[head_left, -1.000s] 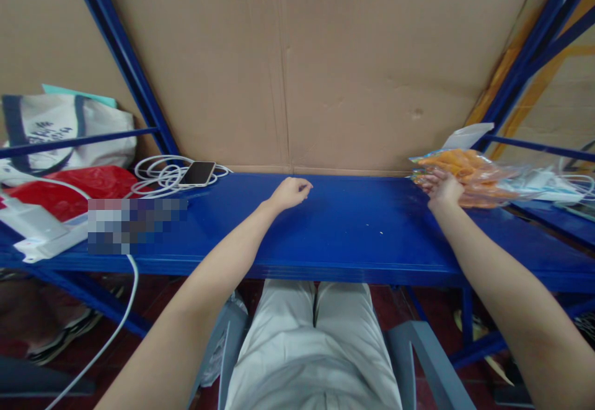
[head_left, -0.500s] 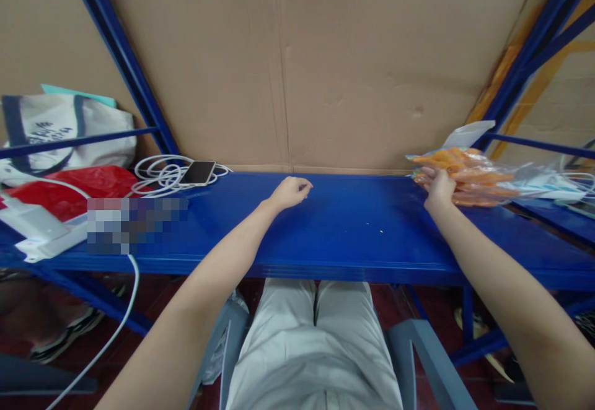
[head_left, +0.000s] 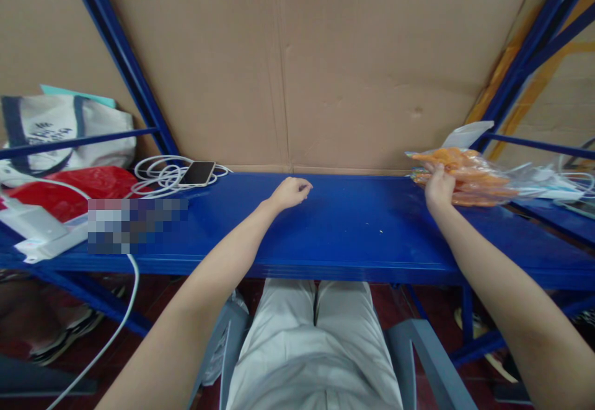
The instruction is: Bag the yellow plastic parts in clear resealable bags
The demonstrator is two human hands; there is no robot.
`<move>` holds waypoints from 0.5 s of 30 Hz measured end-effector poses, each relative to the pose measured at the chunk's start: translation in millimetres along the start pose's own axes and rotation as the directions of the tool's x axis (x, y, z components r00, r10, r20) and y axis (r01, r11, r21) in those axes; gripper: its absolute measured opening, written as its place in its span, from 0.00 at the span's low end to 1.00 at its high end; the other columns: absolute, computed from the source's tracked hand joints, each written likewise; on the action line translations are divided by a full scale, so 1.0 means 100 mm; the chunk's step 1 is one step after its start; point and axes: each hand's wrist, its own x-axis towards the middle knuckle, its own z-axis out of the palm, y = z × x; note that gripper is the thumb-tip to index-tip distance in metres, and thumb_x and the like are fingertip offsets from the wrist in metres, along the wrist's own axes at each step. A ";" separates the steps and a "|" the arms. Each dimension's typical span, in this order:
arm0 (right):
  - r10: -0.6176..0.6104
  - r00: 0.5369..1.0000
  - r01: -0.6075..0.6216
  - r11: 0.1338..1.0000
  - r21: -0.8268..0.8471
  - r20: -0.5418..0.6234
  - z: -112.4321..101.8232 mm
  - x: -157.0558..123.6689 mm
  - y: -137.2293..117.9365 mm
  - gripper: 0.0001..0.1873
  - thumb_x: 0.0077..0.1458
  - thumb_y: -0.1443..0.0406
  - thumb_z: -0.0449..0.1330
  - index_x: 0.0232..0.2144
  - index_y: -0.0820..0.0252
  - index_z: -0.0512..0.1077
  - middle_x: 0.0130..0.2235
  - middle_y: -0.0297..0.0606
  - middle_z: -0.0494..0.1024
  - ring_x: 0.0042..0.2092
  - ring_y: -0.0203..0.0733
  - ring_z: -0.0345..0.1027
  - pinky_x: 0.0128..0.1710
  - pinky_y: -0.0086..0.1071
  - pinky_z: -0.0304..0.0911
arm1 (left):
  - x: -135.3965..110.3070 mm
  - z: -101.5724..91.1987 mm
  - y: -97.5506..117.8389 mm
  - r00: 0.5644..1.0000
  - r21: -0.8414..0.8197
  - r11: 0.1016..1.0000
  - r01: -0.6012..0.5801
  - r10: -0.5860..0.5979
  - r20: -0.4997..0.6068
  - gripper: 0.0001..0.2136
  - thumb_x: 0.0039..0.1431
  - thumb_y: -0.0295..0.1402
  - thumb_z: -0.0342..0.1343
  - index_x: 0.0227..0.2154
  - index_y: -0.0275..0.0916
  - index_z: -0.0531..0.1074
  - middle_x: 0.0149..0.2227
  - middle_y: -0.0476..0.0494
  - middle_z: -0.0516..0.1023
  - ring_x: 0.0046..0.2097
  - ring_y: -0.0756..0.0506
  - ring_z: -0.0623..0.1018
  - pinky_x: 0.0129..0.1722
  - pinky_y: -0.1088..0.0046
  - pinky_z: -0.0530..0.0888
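Gripping looks likely but unconfirmed at the right hand (head_left: 439, 188): thumb over the left end of a clear, crinkled plastic bag with orange contents (head_left: 478, 181), other fingers hidden. Bag lies on the right part of the glossy blue tabletop (head_left: 344, 218). Left hand (head_left: 290, 193): loosely curled, narrow, nothing visible in it, at mid-table, well apart from the bag.

Risks (judged):
1. Film looks slick; a thumb-only pinch could slip or catch just the top layer.
2. Whether the bag is sealed cannot be told. If open, tilting it could spill the contents.
3. Right end of bag meets or overlaps a white-and-blue packet (head_left: 548, 186); a sideways pull might drag that along.
4. Thin white sheet (head_left: 469, 134) stands just behind; if it leans on the bag, it could topple.
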 end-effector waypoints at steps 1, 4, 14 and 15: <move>0.006 1.000 -0.005 1.000 -0.021 0.012 -0.02 -0.04 -0.06 0.30 0.67 0.66 0.37 0.50 0.80 0.75 0.52 0.59 0.77 0.56 0.46 0.70 0.59 0.35 0.59 | 0.00 0.00 0.00 1.000 -0.002 1.000 -0.002 0.002 0.003 0.11 0.60 0.27 0.52 0.37 0.34 0.80 0.26 0.46 0.79 0.24 0.52 0.76 0.28 0.78 0.73; 0.026 0.999 -0.024 0.998 -0.055 0.048 -0.06 -0.14 -0.23 0.26 0.66 0.67 0.42 0.46 0.77 0.77 0.49 0.57 0.79 0.56 0.47 0.71 0.60 0.38 0.59 | 0.00 -0.01 0.00 1.000 -0.011 1.000 -0.006 0.006 0.008 0.11 0.60 0.27 0.52 0.38 0.35 0.80 0.26 0.47 0.80 0.24 0.52 0.76 0.28 0.78 0.73; 0.053 0.976 -0.124 0.934 0.334 0.214 0.01 -0.35 -0.42 0.13 0.55 0.73 0.56 0.23 0.59 0.76 0.27 0.37 0.79 0.48 0.46 0.75 0.55 0.42 0.65 | 0.00 0.01 -0.02 1.000 -0.039 0.999 0.007 -0.007 0.007 0.10 0.58 0.26 0.54 0.36 0.35 0.80 0.25 0.47 0.79 0.23 0.52 0.76 0.30 0.76 0.74; 0.043 0.965 -0.134 0.930 0.343 0.259 0.01 -0.37 -0.43 0.14 0.55 0.74 0.56 0.22 0.58 0.75 0.27 0.37 0.79 0.47 0.45 0.75 0.57 0.42 0.64 | 0.01 0.01 -0.02 1.000 -0.038 0.999 0.013 -0.013 0.007 0.10 0.58 0.26 0.54 0.36 0.34 0.80 0.26 0.47 0.80 0.24 0.51 0.76 0.31 0.75 0.74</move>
